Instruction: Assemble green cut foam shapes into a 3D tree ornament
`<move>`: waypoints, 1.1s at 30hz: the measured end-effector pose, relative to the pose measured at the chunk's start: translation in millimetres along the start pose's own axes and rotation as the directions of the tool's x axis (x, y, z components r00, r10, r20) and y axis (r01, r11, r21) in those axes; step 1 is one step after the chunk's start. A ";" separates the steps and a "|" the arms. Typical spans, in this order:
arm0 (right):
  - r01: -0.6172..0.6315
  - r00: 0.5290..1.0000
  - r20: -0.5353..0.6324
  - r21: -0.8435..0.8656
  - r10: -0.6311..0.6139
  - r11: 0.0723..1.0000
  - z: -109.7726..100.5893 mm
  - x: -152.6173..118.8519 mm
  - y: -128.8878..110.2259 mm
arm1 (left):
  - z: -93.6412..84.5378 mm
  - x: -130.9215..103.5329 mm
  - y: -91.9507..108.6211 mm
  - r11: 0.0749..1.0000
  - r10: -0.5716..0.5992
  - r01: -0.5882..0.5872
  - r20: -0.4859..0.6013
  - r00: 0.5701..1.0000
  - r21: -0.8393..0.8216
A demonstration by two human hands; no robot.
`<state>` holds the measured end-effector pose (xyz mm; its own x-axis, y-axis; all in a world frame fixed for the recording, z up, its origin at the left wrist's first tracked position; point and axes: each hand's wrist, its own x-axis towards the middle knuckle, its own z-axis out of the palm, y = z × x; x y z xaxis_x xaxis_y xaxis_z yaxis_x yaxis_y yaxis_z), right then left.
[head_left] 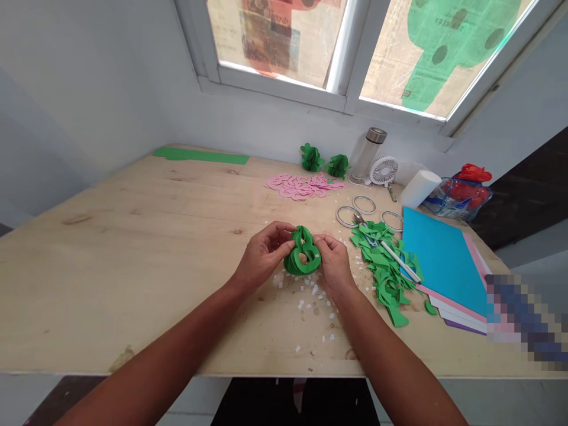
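Observation:
Between my two hands is a green layered paper cutout [310,264], shaped like a figure eight with holes through it. My left hand [266,251] pinches its left side, thumb in front. On its right edge, the fingers of my right hand [333,257] are closed. A small white square sticks to the front layer near the right thumb. Small white paper bits [315,289] lie scattered on the wooden table [155,284] below the cutout. To the right of my right hand is a heap of green paper scraps [388,284].
Scissors [364,228] and a white pen [402,262] lie on the scraps, near tape rolls [364,205]. Blue paper [444,260] tops a stack at right. Behind are pink cutouts [295,186], green paper ornaments [312,158], a bottle [367,155], a fan [384,170] and a green strip [204,156].

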<state>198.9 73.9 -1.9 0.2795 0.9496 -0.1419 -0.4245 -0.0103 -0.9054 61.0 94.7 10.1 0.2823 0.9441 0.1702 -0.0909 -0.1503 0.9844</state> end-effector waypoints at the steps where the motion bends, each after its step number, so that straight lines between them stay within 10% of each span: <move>1: -0.007 1.000 -0.001 0.018 0.007 1.000 0.1 0.3 0.2 | 0.0 -0.2 -0.1 1.000 0.002 -0.002 0.001 1.000 0.002; 17: -0.018 1.000 -0.016 0.026 0.019 0.999 0.9 1.3 -1.3 | -4.9 0.2 0.7 0.941 0.207 -0.198 -0.006 0.978 0.273; 26: 0.018 1.000 -0.024 0.019 -0.017 1.000 -0.4 1.5 0.7 | 2.2 -9.9 10.5 0.658 0.547 -0.554 0.181 0.817 0.510; 33: 0.118 0.991 -0.042 -0.119 -0.124 0.986 -1.5 2.0 2.8 | 3.4 -7.8 3.8 0.622 0.470 -0.464 0.173 0.866 0.631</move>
<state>199.6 75.3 -5.3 0.3660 0.9295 -0.0457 -0.2833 0.0645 -0.9568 61.7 85.7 12.7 0.3671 0.6958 0.6174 0.4151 -0.7165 0.5606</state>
